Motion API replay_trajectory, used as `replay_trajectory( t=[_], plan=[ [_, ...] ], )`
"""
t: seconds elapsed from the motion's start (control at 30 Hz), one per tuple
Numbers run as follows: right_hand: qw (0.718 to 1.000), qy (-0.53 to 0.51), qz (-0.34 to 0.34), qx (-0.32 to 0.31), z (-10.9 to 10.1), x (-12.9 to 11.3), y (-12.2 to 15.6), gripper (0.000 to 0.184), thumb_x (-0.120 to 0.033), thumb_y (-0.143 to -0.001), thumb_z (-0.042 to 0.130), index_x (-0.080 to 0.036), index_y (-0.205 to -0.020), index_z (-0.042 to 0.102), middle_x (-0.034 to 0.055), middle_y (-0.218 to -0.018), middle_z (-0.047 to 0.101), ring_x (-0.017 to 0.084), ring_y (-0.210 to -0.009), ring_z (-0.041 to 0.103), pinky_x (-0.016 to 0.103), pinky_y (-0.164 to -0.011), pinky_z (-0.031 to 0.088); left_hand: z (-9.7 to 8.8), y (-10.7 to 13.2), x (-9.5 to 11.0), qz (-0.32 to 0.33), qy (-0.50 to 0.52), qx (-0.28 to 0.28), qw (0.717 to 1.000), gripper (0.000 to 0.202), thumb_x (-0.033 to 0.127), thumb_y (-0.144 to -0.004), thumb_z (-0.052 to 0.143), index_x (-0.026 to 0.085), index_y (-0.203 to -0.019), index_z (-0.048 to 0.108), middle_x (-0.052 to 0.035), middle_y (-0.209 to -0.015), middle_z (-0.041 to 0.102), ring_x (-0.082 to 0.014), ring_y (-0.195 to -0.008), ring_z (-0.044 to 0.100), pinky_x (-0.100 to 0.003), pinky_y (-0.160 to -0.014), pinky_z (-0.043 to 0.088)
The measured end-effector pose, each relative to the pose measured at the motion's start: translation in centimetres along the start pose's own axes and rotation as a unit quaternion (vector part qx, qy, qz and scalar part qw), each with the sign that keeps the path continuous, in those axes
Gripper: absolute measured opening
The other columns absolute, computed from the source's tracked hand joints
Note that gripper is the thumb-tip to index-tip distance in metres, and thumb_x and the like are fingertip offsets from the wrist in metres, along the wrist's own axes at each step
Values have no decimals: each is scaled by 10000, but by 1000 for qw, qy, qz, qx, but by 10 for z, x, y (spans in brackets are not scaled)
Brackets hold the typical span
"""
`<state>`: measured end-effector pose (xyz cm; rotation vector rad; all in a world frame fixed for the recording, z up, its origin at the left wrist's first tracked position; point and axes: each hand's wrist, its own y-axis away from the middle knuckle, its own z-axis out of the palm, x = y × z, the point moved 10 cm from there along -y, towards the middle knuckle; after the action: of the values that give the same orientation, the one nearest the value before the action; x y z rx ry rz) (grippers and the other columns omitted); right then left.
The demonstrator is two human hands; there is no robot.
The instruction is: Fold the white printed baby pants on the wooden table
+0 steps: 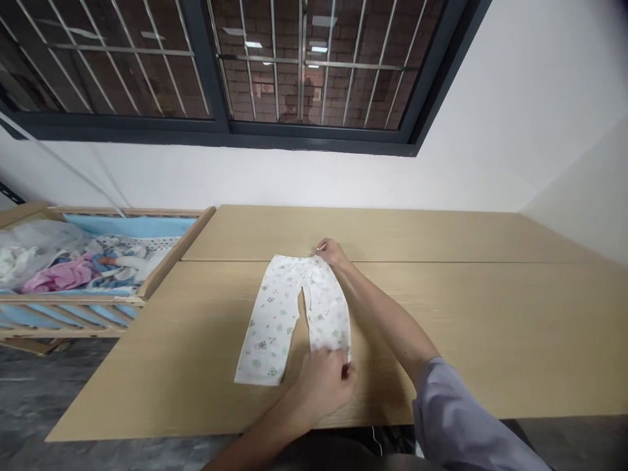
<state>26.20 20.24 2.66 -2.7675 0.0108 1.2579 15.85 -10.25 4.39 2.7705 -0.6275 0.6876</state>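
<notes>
A small pair of white pants with a green and grey print lies spread on the wooden table, waistband away from me and legs toward me. My right hand pinches the right corner of the waistband. Closer to me, my left hand is closed at the cuff of the right pant leg and covers that hem. The left pant leg lies flat with its hem in view.
The light wooden table has a seam across it and meets the white wall. On the left stands a wooden crib with blue lining, holding clothes and a pink cloth. A barred window is above.
</notes>
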Motion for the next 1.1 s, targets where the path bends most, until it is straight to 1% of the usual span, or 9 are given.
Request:
replay_trajectory(
  t=[0.13, 0.27, 0.47, 0.6, 0.8, 0.9, 0.97, 1.0, 1.1],
  plan=[
    [1000, -17, -19, -6, 21, -40, -4, 110, -189, -759, 673, -192, -866, 649, -5, -761, 694, 127, -655, 620, 210, -611, 440, -46, 31, -33, -60, 81, 59, 993, 343, 320, -929, 438, 220, -620, 551, -4, -575, 594, -168, -581, 569, -309, -569, 278],
    [999, -21, -24, 6, 54, -70, -5, 134, -195, -792, 622, -193, -920, 660, 14, -839, 711, 139, -760, 647, 216, -677, 461, -70, 68, -85, -143, 108, 94, 979, 370, 381, -936, 408, 224, -607, 471, 2, -603, 587, -166, -619, 563, -286, -587, 285],
    [1000, 7, 8, 13, 110, -90, 0, 160, -164, -802, 591, -209, -941, 659, 43, -939, 720, 180, -853, 659, 251, -729, 479, -62, 109, -163, -273, 70, 89, 955, 377, 396, -966, 398, 212, -681, 563, -30, -677, 662, -189, -663, 613, -284, -616, 311],
    [999, 33, 13, 8, 129, -96, 3, 131, -160, -808, 615, -216, -919, 657, 56, -943, 721, 206, -895, 662, 270, -762, 475, -51, 117, -189, -316, 16, 74, 946, 317, 353, -975, 444, 215, -765, 637, -52, -767, 726, -221, -764, 677, -288, -619, 300],
    [998, 51, -18, -11, 124, -113, 15, 129, -252, -922, 553, -197, -994, 644, 88, -980, 727, 229, -940, 669, 304, -812, 471, -63, 126, -193, -349, -93, 63, 930, 286, 338, -988, 457, 219, -837, 668, -74, -859, 769, -271, -813, 714, -312, -628, 356],
    [996, 48, -76, -26, 113, -129, 45, 209, -292, -989, 474, -202, -1105, 622, 89, -1064, 723, 219, -988, 663, 316, -875, 471, -87, 132, -171, -279, -177, 172, 928, 298, 391, -991, 461, 199, -897, 669, -87, -868, 760, -295, -826, 705, -359, -713, 441],
    [980, 45, -182, -70, 113, -149, 87, 266, -323, -1010, 465, -197, -1206, 594, 98, -1159, 706, 220, -1074, 646, 333, -945, 465, -95, 137, -141, -162, -216, 273, 923, 294, 405, -986, 479, 181, -1004, 669, -110, -973, 755, -301, -908, 694, -394, -808, 475],
    [960, 46, -255, -105, 116, -161, 116, 318, -353, -1018, 468, -185, -1270, 568, 117, -1229, 684, 232, -1140, 626, 356, -987, 457, -93, 140, -127, -104, -226, 306, 919, 295, 393, -981, 492, 173, -1085, 659, -124, -1066, 745, -301, -973, 687, -404, -853, 482],
    [863, 65, -440, -238, 131, -179, 216, 505, -428, -1037, 448, -164, -1467, 430, 167, -1492, 516, 261, -1382, 476, 429, -1106, 402, -64, 145, -100, 9, -247, 320, 915, 398, 340, -972, 498, 147, -1312, 572, -163, -1334, 653, -302, -1187, 625, -409, -956, 477]
  ],
)
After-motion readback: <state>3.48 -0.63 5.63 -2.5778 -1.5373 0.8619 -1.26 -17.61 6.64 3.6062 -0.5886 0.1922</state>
